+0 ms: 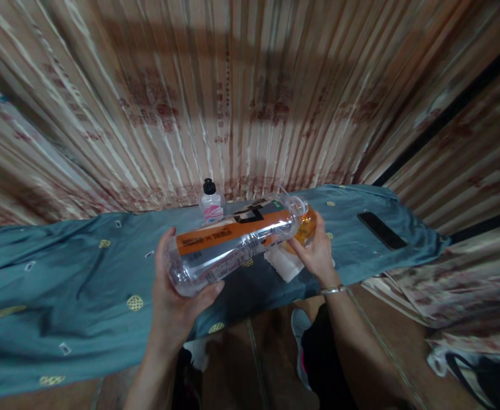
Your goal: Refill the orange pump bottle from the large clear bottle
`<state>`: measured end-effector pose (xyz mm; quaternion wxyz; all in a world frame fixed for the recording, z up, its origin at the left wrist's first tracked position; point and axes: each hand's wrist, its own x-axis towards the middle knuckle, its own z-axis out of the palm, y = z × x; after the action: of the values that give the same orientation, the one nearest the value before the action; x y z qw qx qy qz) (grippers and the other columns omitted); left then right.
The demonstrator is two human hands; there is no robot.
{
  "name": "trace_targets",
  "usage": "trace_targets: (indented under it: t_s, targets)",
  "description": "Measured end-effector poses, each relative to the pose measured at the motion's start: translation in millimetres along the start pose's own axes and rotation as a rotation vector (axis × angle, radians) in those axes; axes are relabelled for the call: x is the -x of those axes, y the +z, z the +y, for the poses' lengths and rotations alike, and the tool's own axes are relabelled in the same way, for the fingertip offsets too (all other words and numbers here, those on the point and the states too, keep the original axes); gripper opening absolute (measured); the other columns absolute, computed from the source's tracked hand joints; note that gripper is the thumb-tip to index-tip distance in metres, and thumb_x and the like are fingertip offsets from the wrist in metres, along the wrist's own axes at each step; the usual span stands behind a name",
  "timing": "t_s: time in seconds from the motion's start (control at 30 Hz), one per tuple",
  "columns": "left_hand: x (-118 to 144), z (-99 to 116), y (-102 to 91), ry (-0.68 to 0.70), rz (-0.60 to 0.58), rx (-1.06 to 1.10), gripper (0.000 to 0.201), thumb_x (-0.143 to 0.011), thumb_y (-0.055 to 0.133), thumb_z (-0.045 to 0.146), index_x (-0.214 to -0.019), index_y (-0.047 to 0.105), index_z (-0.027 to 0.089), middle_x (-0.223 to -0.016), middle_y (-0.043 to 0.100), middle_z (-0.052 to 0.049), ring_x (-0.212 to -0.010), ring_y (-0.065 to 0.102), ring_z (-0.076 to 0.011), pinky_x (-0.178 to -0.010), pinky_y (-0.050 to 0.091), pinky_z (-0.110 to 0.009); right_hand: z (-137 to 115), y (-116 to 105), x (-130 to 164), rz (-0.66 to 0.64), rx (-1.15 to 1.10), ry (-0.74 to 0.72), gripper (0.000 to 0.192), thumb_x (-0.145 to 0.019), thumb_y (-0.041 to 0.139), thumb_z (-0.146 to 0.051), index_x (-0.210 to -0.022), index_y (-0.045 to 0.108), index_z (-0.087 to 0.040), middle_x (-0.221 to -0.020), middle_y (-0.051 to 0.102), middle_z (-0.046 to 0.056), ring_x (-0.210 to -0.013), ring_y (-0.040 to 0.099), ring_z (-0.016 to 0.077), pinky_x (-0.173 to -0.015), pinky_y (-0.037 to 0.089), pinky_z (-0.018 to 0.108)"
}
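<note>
A large clear plastic bottle (233, 242) with an orange and grey label lies tilted across the middle, its mouth end higher and to the right. My left hand (177, 296) is wrapped around its base. My right hand (314, 250) grips a clear container with amber contents (303, 228) against the bottle's mouth end; whether the two touch is unclear. Some of that container is hidden by the bottle and my fingers. Below it a white cloth or tissue (285, 263) lies on the covered surface. Behind the bottle stands a small clear bottle with a black cap (210, 200).
A teal patterned cloth (96, 290) covers the long narrow surface. Toward its right end lies a dark phone (381, 229). Pleated printed curtains (250, 102) hang close behind. A dark bag (489, 378) sits on the floor at lower right.
</note>
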<state>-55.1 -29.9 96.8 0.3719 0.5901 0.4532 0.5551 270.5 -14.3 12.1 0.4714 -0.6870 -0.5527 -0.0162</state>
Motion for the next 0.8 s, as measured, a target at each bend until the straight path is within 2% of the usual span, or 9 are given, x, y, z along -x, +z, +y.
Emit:
trace_targets:
  t_s: [0.27, 0.5, 0.7, 0.8]
  targets:
    - [-2.3, -5.3, 0.1, 0.042, -0.009, -0.006, 0.111, -0.066, 0.101, 0.031, -0.162, 0.047, 0.021, -0.138, 0.075, -0.015, -0.121, 0.077, -0.0340, -0.093, 0.071, -0.043, 0.7, 0.6, 0.5, 0.012, -0.009, 0.004, 0.105, -0.083, 0.070, -0.082, -0.161, 0.041, -0.018, -0.151, 0.066, 0.024, -0.135, 0.070, 0.0419, -0.112, 0.058, 0.062]
    - [-2.1, -3.0, -0.4, 0.040, -0.004, 0.003, 0.112, -0.064, 0.102, 0.031, -0.161, 0.048, 0.021, -0.140, 0.073, -0.015, -0.123, 0.076, -0.0364, -0.094, 0.071, -0.044, 0.6, -0.3, -0.2, 0.008, -0.010, -0.011, 0.104, -0.084, 0.070, -0.081, -0.161, 0.040, -0.018, -0.151, 0.068, 0.023, -0.133, 0.071, 0.0406, -0.111, 0.059, 0.060]
    - [-1.9, -2.6, 0.4, -0.046, 0.011, 0.089, 0.116, -0.058, 0.104, 0.029, -0.160, 0.048, 0.023, -0.136, 0.074, -0.014, -0.123, 0.076, -0.0359, -0.093, 0.072, -0.045, 0.7, -0.6, 0.2, 0.009, 0.010, -0.021, 0.105, -0.085, 0.070, -0.081, -0.162, 0.039, -0.018, -0.151, 0.067, 0.023, -0.134, 0.070, 0.0406, -0.111, 0.059, 0.061]
    - [-1.4, -3.3, 0.2, -0.061, 0.014, 0.099, 0.117, -0.056, 0.105, 0.028, -0.159, 0.048, 0.024, -0.141, 0.072, -0.014, -0.126, 0.074, -0.0356, -0.093, 0.072, -0.044, 0.8, -0.2, 0.2, 0.009, 0.010, -0.028, 0.104, -0.086, 0.068, -0.082, -0.162, 0.039, -0.018, -0.151, 0.067, 0.022, -0.134, 0.071, 0.0401, -0.112, 0.059, 0.060]
